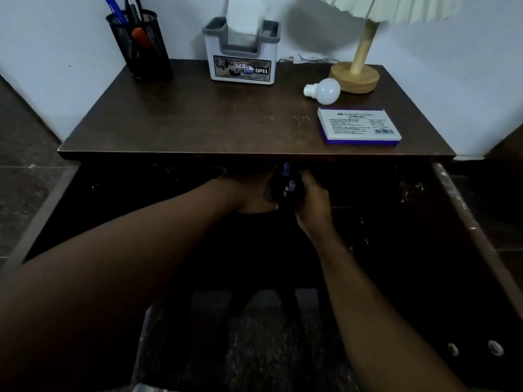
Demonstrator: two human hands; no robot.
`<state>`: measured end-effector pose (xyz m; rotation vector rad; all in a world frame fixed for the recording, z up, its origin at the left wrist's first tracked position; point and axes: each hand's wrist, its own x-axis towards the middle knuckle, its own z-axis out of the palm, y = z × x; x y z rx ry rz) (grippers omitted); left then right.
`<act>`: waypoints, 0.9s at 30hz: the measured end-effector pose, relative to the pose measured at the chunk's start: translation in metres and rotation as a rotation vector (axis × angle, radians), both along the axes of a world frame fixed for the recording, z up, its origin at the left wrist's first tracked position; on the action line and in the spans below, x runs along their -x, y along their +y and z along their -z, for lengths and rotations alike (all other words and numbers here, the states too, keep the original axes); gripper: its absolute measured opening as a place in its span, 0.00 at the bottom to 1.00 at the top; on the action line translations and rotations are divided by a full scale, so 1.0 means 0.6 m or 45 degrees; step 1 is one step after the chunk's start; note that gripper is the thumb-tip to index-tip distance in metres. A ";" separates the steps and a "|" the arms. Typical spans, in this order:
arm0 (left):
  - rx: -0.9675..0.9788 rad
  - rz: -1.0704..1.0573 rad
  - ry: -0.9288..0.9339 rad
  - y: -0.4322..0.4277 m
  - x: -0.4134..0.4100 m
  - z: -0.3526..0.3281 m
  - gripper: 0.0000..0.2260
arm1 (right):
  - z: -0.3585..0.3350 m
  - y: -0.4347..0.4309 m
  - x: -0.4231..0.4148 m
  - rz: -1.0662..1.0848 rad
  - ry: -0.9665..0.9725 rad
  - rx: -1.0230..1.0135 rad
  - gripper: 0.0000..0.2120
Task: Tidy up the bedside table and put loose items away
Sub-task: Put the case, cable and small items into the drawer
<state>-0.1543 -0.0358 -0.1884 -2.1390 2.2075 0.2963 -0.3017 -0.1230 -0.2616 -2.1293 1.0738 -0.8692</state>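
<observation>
White wall backs a dark wooden bedside table (198,123) bearing a black mesh pen holder (138,46), a white and grey tissue holder (240,66), a wooden lamp base (355,77) with its shade cut off above, a white light bulb (325,90) and a white-and-blue stamp pad box (359,125). Below, the open drawer (467,222) is nearly black, its contents unreadable. Inside, the right hand (311,202) curls its fingers round a small dark item with purple ends (290,188). The left hand (249,193) lies shadowed just beside it, and its grip cannot be told.

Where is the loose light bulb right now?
In the head view the light bulb lies on the table, right rear, beside the lamp base, behind the stamp pad box.
</observation>
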 end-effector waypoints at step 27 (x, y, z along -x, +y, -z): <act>0.219 -0.966 1.831 0.036 0.190 -0.069 0.10 | -0.328 -0.056 0.150 0.161 0.631 -0.035 0.32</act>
